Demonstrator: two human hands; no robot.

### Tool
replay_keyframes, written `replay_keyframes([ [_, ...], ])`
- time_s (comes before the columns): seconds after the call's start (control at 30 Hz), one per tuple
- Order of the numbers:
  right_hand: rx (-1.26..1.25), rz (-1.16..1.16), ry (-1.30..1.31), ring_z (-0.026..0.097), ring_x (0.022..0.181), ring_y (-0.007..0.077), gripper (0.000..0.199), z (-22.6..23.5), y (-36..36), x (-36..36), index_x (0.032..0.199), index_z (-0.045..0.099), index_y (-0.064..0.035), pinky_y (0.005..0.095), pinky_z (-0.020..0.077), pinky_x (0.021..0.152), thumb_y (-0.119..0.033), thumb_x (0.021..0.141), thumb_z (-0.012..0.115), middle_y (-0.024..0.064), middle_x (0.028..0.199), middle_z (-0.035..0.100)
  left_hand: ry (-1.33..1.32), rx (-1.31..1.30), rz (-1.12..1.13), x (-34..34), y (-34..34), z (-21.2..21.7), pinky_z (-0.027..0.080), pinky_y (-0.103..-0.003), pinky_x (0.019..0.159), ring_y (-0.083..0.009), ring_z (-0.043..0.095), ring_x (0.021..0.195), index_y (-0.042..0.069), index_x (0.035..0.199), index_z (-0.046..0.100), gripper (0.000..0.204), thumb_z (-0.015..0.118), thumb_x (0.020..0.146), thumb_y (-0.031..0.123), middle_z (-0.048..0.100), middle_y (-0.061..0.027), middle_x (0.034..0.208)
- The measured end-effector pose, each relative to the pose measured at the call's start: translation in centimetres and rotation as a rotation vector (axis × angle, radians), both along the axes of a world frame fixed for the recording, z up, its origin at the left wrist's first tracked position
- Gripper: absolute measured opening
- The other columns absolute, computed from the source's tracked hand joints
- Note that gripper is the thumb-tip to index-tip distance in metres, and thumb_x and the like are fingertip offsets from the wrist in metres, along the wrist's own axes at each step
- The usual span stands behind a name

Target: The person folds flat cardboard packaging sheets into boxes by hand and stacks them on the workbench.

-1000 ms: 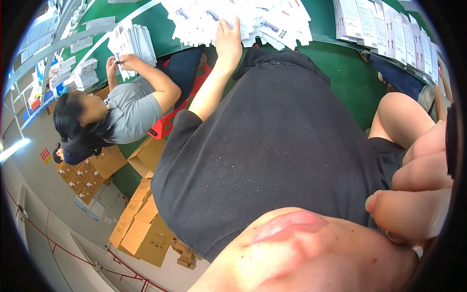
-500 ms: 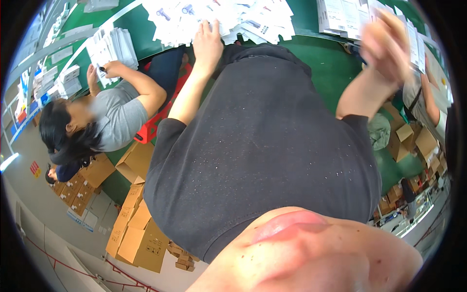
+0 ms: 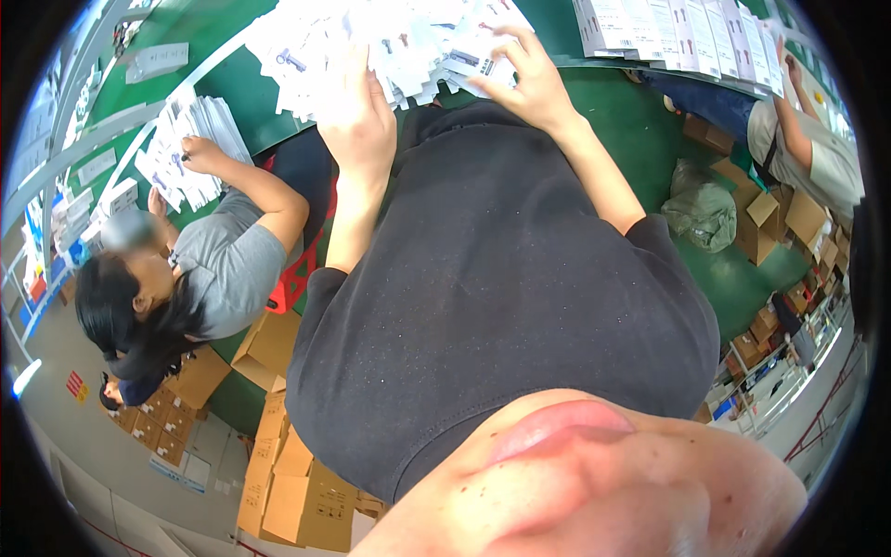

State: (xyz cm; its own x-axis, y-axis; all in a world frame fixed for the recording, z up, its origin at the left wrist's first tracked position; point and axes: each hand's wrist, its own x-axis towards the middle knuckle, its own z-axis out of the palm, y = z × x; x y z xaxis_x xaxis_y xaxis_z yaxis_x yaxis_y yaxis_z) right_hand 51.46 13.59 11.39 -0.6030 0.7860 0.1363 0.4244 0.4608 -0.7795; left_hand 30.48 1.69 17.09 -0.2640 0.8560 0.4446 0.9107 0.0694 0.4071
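Observation:
A heap of flat white printed cartons (image 3: 418, 46) lies on the green table in front of me. My left hand (image 3: 360, 121) is over the heap's near left part, its fingers stretched forward; glare blurs the fingertips against the white card. At the heap's right side, my right hand (image 3: 536, 88) has thumb and fingers spread apart around the edge of the cartons, with nothing seen gripped. Whether its fingertips touch a carton I cannot tell.
A row of upright white boxes (image 3: 682, 37) stands on the table at the right. Left of me a co-worker in a grey shirt (image 3: 227, 260) handles another carton stack (image 3: 200, 139). Brown cardboard boxes (image 3: 302, 497) stand behind on the left. Another person (image 3: 807, 148) works at the far right.
My right hand has come from above the row of boxes at the right down to the heap's right side. My left hand has shifted slightly left and turned.

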Motion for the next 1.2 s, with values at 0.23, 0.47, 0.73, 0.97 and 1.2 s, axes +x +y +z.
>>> replay_keyframes([
  [0.23, 0.556, -0.166, 0.026, 0.064, 0.110, 0.0289, 0.051, 2.6, -0.9, -1.9, 0.119, 0.069, -0.0093, 0.0326, 0.0501, 0.097, -0.034, 0.078, 0.085, 0.0095, 0.130, 0.062, -0.867, -0.350, -0.355, 0.4, -0.1, 2.5, 0.058, -0.031, 0.080, -0.0265, 0.073, 0.101, 0.000, 0.135, 0.055, 0.043, 0.062, 0.093, 0.000, 0.069, -0.0156, 0.124],
  [0.47, 0.382, -0.227, 0.028, 0.063, 0.112, 0.0306, 0.057, 3.8, -2.8, -2.2, 0.124, 0.066, -0.0099, 0.0343, 0.0493, 0.098, -0.035, 0.076, 0.086, 0.0112, 0.131, 0.061, -1.417, -0.404, -0.485, -3.8, 0.5, 0.2, 0.055, -0.029, 0.083, -0.0258, 0.069, 0.097, -0.006, 0.137, 0.054, 0.050, 0.067, 0.089, -0.001, 0.065, -0.0244, 0.123],
  [0.73, 0.199, -0.323, 0.069, 0.062, 0.114, 0.0326, 0.065, 5.1, -4.5, -0.9, 0.129, 0.062, -0.0107, 0.0362, 0.0484, 0.100, -0.035, 0.074, 0.088, 0.0132, 0.132, 0.060, -0.702, -0.797, -0.545, -3.8, 5.0, 3.2, 0.055, -0.027, 0.075, -0.0248, 0.069, 0.091, 0.009, 0.143, 0.052, 0.065, 0.075, 0.084, 0.021, 0.069, -0.0185, 0.116],
  [0.97, 0.028, -0.295, 0.328, 0.061, 0.116, 0.0335, 0.070, 5.3, -4.0, -0.3, 0.134, 0.058, -0.0108, 0.0376, 0.0475, 0.101, -0.034, 0.075, 0.087, 0.0147, 0.134, 0.059, -1.021, -0.139, -0.584, -0.7, 6.2, 0.2, 0.052, -0.032, 0.085, -0.0288, 0.064, 0.107, 0.009, 0.142, 0.054, 0.069, 0.078, 0.080, 0.028, 0.065, -0.0181, 0.124],
  [1.2, -0.545, -0.120, 0.904, 0.059, 0.114, 0.0267, 0.058, 7.6, -3.9, -0.1, 0.134, 0.057, -0.0069, 0.0342, 0.0459, 0.100, -0.026, 0.084, 0.077, 0.0114, 0.133, 0.059, -0.831, 0.401, -0.941, 2.9, 8.4, 1.4, 0.045, -0.037, 0.103, -0.0331, 0.051, 0.131, 0.009, 0.147, 0.046, 0.069, 0.070, 0.084, 0.024, 0.054, -0.0181, 0.141],
])
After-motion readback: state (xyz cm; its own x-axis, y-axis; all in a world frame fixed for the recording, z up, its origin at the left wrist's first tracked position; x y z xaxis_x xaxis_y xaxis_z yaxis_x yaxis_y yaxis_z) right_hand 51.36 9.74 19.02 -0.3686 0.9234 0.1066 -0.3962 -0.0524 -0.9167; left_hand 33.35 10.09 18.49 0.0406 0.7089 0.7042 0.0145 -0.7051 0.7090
